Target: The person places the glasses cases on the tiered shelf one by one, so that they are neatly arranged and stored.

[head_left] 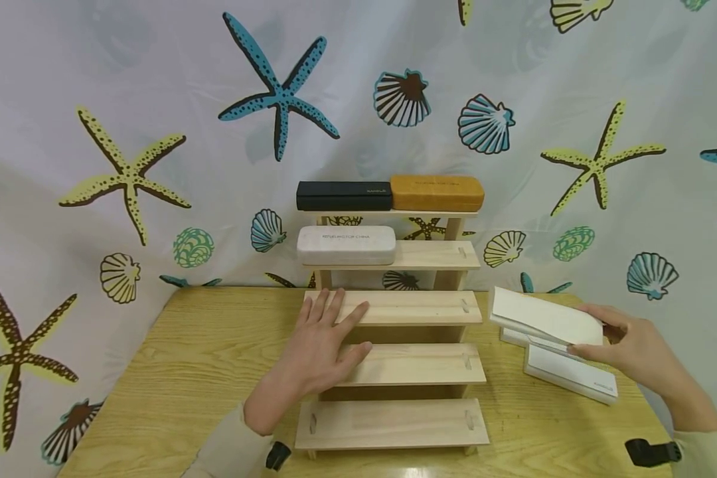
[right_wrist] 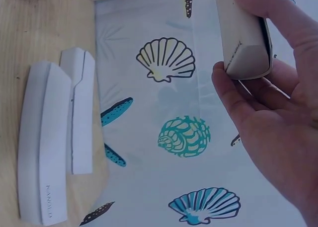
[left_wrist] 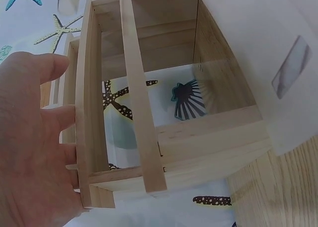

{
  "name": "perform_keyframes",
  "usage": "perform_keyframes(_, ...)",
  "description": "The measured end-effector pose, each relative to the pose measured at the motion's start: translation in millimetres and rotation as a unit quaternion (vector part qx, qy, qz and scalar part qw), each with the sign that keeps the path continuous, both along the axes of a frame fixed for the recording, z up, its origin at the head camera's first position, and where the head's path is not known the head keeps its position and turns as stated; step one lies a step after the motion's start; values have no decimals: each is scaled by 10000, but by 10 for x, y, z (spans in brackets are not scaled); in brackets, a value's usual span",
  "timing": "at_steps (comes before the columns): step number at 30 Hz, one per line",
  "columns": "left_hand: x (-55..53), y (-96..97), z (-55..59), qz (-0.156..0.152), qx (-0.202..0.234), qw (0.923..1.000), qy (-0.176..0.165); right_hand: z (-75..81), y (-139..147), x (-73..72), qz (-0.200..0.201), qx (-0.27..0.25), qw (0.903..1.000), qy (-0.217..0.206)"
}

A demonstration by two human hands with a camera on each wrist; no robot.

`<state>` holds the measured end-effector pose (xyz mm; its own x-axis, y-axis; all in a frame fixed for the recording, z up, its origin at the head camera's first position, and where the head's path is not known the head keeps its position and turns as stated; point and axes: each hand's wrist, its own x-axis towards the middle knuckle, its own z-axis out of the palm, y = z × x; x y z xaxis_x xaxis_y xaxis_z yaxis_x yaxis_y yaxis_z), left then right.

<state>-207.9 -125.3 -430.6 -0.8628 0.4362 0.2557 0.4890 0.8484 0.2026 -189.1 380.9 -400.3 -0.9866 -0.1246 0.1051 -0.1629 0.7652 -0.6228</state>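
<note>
My right hand (head_left: 640, 344) grips a white glasses case (head_left: 544, 315) by its right end, thumb on the near side, raised above the table to the right of the stepped wooden shelf (head_left: 421, 421). Below it, two more white glasses cases lie side by side: a nearer one (head_left: 570, 373) with small lettering and another (right_wrist: 83, 120) partly hidden in the head view. My left hand (head_left: 318, 342) rests spread at the left end of the middle step, fingers extended. In the left wrist view its fingertips touch the wooden edge.
A black glasses case (head_left: 343, 196) and an orange-brown one (head_left: 437, 193) stand end to end on the top step. One step down, a pale grey case (head_left: 346, 245) sits at the left. Behind the wooden table (head_left: 215, 352) hangs a patterned curtain (head_left: 346, 40).
</note>
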Motion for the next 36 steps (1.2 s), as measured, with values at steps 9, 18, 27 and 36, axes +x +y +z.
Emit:
perform_keyframes(9, -2, -14, -1, -9, 5, 10000, 29, 330, -180, -275, 107, 90, 9998, 159)
perform_keyframes(18, -1, -17, 2, -34, 34, 10000, 24, 558, -402, -549, 216, -3, 9997, -99)
perform_keyframes(27, 8, -14, 11, -28, 63, 10000, 8, 671, -627, -803, 352, 186, 9992, -80)
perform_keyframes(36, 6, -9, 19, -37, 51, 10000, -6, 711, -845, -981, 586, 65, 9982, -135)
